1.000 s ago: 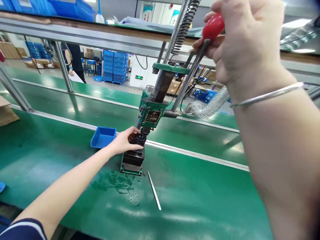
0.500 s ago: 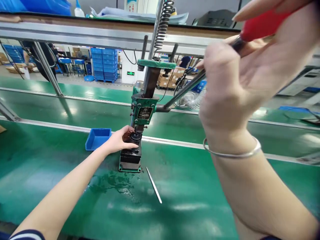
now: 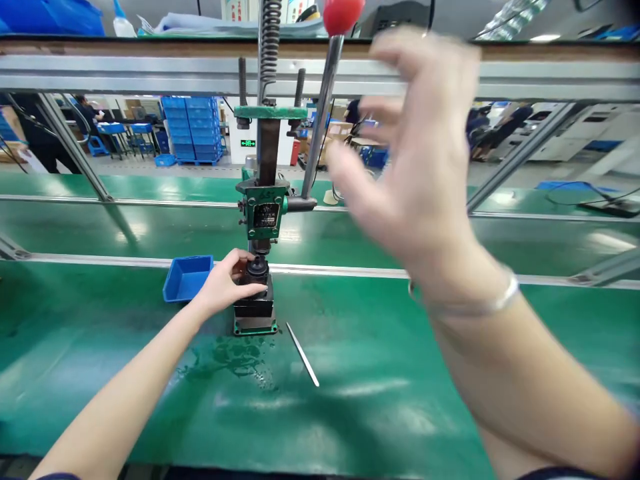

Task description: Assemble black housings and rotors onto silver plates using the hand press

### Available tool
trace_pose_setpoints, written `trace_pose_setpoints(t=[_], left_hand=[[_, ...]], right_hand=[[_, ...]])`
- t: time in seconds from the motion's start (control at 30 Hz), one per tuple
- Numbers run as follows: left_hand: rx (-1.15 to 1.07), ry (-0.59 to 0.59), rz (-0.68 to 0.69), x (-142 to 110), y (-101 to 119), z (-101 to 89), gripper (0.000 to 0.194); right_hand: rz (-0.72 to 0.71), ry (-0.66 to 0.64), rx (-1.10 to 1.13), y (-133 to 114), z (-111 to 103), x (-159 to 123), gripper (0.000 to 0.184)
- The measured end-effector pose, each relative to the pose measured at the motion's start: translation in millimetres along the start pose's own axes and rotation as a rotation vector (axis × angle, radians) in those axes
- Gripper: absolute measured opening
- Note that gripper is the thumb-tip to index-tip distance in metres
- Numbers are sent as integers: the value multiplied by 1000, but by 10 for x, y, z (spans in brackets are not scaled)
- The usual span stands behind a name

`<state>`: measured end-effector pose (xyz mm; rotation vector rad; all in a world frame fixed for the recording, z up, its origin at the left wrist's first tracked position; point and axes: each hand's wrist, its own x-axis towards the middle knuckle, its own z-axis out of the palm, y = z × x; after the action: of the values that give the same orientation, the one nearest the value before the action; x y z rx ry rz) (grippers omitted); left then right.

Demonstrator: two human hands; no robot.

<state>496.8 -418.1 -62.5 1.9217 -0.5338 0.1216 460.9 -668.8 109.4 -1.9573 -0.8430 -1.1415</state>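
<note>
A green hand-lever press (image 3: 264, 180) stands on the bench, its ram just above a small round black part (image 3: 257, 268) on the press base. My left hand (image 3: 227, 285) has its thumb and fingers curled round the sides of that black part. To the right of the lever (image 3: 323, 113) with its red ball knob (image 3: 343, 15), my right hand (image 3: 425, 153) is raised, smeared by motion, fingers apart and nothing in them. A metal bracelet circles that wrist.
White tweezers (image 3: 303, 355) lie right of the press base, and a blue plastic bin (image 3: 189, 277) sits to its left. Wet marks (image 3: 240, 357) spot the green bench. An aluminium shelf rail (image 3: 150, 75) crosses above. Stacked blue crates (image 3: 191, 130) and people show beyond.
My right hand has let go of the red knob and moved left, clear of it. The lever has swung up steeper. My left hand stays at the black part; the view has shifted slightly.
</note>
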Motion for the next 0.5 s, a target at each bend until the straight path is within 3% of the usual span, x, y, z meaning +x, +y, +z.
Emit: trace_pose_setpoints(t=[0.07, 0.1, 0.17, 0.23, 0.33, 0.43, 0.5], left_hand=[[172, 132, 150, -190, 83, 160, 50], [261, 186, 243, -282, 121, 263, 46], [393, 251, 402, -438, 174, 503, 42], [459, 264, 519, -536, 186, 768, 36], [469, 203, 585, -594, 142, 1146, 28], [437, 83, 519, -629, 69, 1380, 48], [433, -3, 484, -686, -3, 1405, 60]], right_hand=[[6, -185, -21, -26, 128, -567, 59], [92, -326, 27, -56, 216, -885, 62], [265, -419, 130, -144, 397, -1487, 65], [391, -319, 130, -222, 528, -1943, 59], [436, -159, 43, -176, 542, -2326, 49], [503, -124, -162, 141, 279, -2610, 46], [596, -98, -352, 465, -30, -2859, 42]])
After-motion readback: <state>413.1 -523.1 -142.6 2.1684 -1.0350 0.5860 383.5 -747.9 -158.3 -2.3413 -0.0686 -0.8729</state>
